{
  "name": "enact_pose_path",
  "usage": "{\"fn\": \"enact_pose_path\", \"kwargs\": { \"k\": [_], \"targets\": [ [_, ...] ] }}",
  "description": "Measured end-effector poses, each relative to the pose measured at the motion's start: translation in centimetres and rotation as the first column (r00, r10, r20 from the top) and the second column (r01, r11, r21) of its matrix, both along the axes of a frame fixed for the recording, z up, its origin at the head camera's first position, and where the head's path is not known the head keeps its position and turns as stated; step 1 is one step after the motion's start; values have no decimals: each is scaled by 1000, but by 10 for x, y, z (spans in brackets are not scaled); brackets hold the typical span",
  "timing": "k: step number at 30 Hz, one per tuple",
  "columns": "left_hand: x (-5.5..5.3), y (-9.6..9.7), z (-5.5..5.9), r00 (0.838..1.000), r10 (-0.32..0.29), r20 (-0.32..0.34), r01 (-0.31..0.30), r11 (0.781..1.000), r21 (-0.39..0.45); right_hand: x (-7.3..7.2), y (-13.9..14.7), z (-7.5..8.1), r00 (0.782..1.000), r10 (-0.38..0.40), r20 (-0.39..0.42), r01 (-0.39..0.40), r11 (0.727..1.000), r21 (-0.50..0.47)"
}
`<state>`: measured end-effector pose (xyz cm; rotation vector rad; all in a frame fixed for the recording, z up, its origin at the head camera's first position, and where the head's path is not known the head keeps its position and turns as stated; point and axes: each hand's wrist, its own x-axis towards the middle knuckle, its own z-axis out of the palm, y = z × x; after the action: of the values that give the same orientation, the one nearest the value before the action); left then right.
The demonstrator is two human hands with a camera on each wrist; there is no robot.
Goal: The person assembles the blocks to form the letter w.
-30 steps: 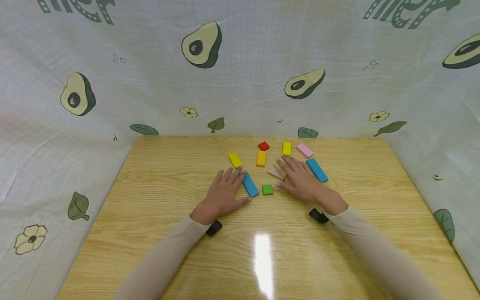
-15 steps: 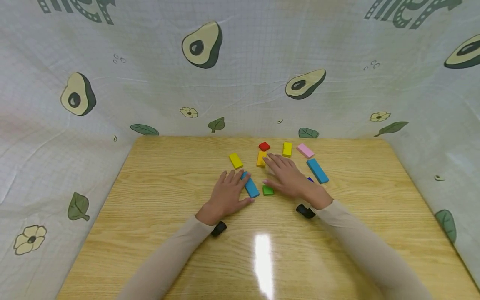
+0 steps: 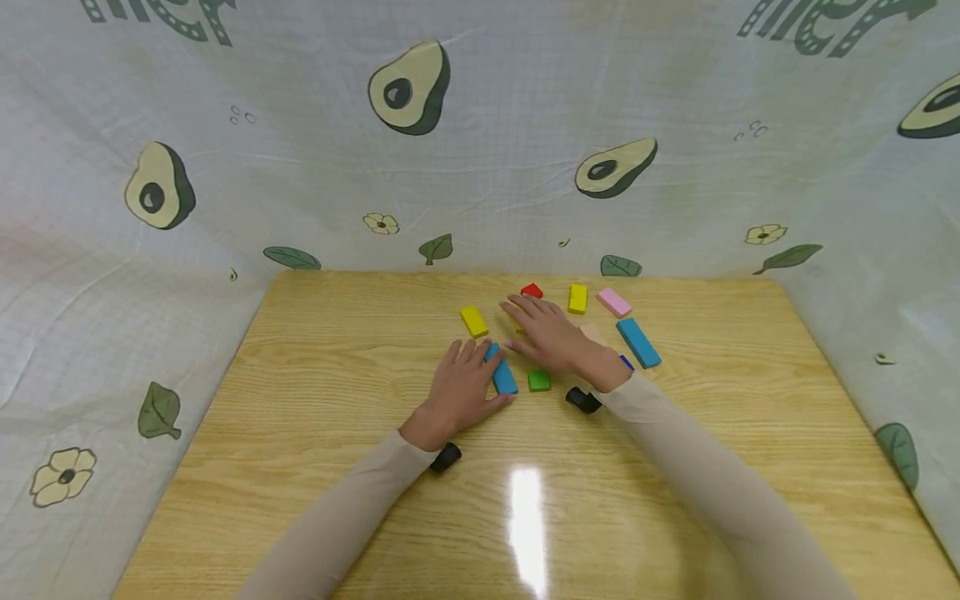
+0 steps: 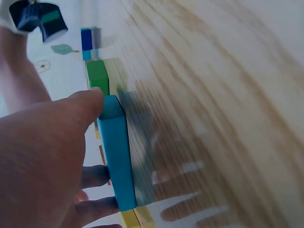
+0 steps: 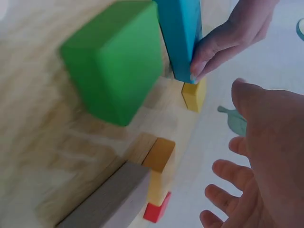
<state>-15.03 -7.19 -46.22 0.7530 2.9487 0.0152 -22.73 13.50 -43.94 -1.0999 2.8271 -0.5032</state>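
Note:
My left hand [image 3: 459,392] spans a long blue block [image 3: 504,379] on the table. Its thumb [image 4: 90,102] lies at the near end, and fingertips pinch around the far end, as the left wrist view shows. My right hand [image 3: 551,337] is above the table with fingers spread and nothing held, overlapping the orange block [image 3: 519,331] in the head view. A red block [image 3: 532,291] shows just beyond its fingertips. Below the right palm sits a small green block [image 3: 538,382]. In the right wrist view, the orange block [image 5: 161,154] and a plain wooden block [image 5: 118,190] lie beside that hand.
Beyond the hands are two yellow blocks, one left [image 3: 474,322] and one at the back [image 3: 577,298], plus a pink block [image 3: 614,302]. Another long blue block [image 3: 639,342] and a dark blue block [image 3: 626,362] lie right. Printed cloth [image 3: 495,167] surrounds the wooden table [image 3: 337,375].
My right hand has travelled left from the plain wooden block to above the orange one, uncovering the dark blue block. My left hand has shifted slightly right, and its blue block has turned a little.

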Motion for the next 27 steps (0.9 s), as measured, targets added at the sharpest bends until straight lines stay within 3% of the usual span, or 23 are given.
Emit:
{"fn": "enact_pose_path", "kwargs": {
  "k": [15,27],
  "targets": [
    [1,0,2,999,1,-47,0,1000,6,-31,-33,1,996,78,40,-81,994,73],
    [0,-5,-1,996,-8,-88,14,998,62,-44,-47,-3,989,127,72,-136,983,127]
  ]
}}
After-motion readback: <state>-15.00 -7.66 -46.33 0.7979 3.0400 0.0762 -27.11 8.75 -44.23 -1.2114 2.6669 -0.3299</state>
